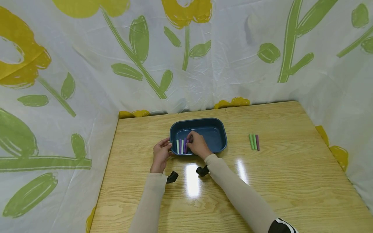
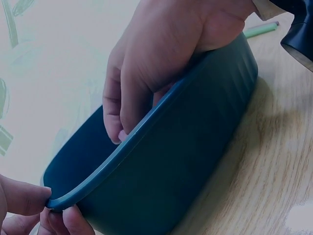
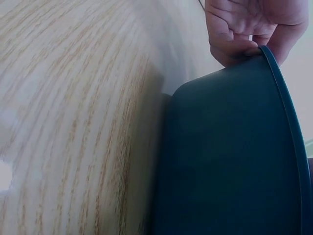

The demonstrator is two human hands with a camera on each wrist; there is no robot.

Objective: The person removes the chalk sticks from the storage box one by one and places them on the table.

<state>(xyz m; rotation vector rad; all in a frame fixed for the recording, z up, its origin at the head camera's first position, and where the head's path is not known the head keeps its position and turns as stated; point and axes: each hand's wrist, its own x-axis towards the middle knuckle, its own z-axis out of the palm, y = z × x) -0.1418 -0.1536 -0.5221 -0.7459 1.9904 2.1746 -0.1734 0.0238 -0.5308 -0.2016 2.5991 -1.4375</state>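
Observation:
A dark blue tray point(image 1: 214, 134) with a raised rim stands near the back of the table. In its left end several chalk sticks point(image 1: 180, 146), pale green and purple, lie side by side. My left hand point(image 1: 161, 156) pinches the tray's left rim between thumb and fingers, as both wrist views also show. Reaching over the front wall, my right hand point(image 1: 198, 145) is inside the tray, beside the right end of the row. Its fingertips pinch a purple chalk stick, whose pinkish tip point(image 2: 122, 135) peeks out in the left wrist view; the rest is mostly hidden.
To the right of the tray, two green chalk sticks point(image 1: 253, 142) and a purple one point(image 1: 257, 142) lie together on the wooden table point(image 1: 291, 174). A flower-patterned white curtain point(image 1: 233, 64) hangs behind the table and along its sides.

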